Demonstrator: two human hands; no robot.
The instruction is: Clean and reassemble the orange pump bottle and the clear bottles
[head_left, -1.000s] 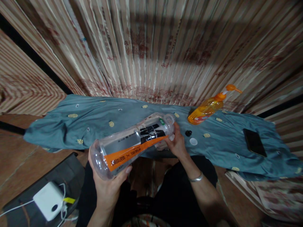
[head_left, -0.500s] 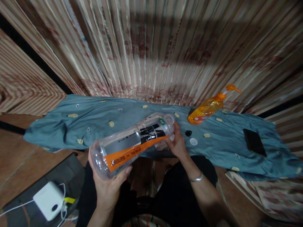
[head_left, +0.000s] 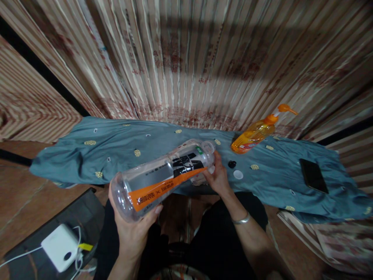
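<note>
A clear plastic bottle (head_left: 163, 177) with a grey, black and orange label lies tilted between my hands, its neck up to the right. My left hand (head_left: 132, 229) is wrapped round its base end. At the neck, my right hand (head_left: 217, 175) grips with its fingers, partly hidden behind the bottle; a small white bit shows by the fingertips. No cap is on the bottle's mouth. Just right of my right hand, a small black cap (head_left: 232, 164) and a round white disc (head_left: 238, 174) lie on the cloth.
A pump bottle of orange liquid (head_left: 253, 136) stands at the back of the teal cloth-covered table (head_left: 116, 136). To the right lies a dark phone (head_left: 313, 175). A white device with cables (head_left: 60, 247) rests on a dark surface at lower left. A striped curtain (head_left: 186, 58) hangs behind.
</note>
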